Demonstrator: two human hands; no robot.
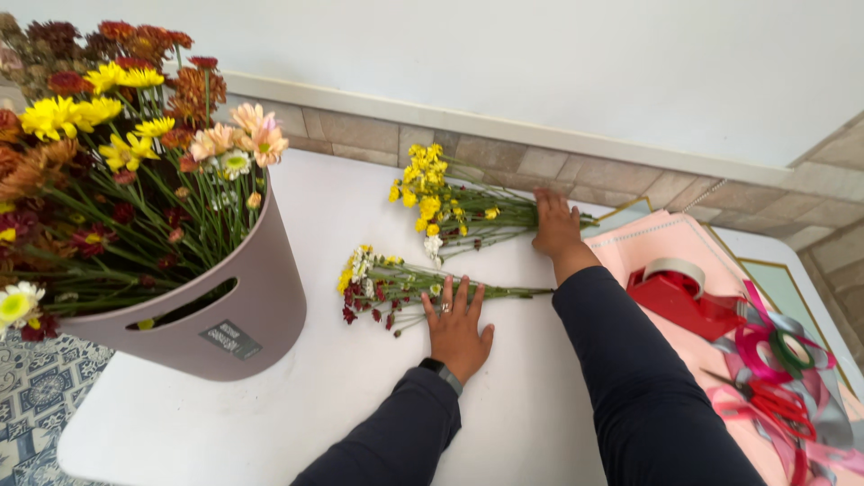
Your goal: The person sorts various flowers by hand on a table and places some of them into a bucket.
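Two small flower bunches lie on a white table (297, 396). The nearer bunch (382, 288) has yellow, white and dark red blooms with green stems pointing right. My left hand (456, 328) rests flat with fingers spread on its stems. The farther bunch (441, 202) is mostly yellow blooms. My right hand (555, 223) lies on the stem end of that bunch, fingers pressed down over it. Both arms wear dark sleeves, and a watch band shows at my left wrist.
A mauve bucket (243, 315) full of yellow, orange, red and pink flowers stands at the left. At the right lie pink wrapping paper (670, 243), a red tape dispenser (679, 297), tangled ribbons (783, 360) and red scissors (774, 405). A tiled ledge runs behind.
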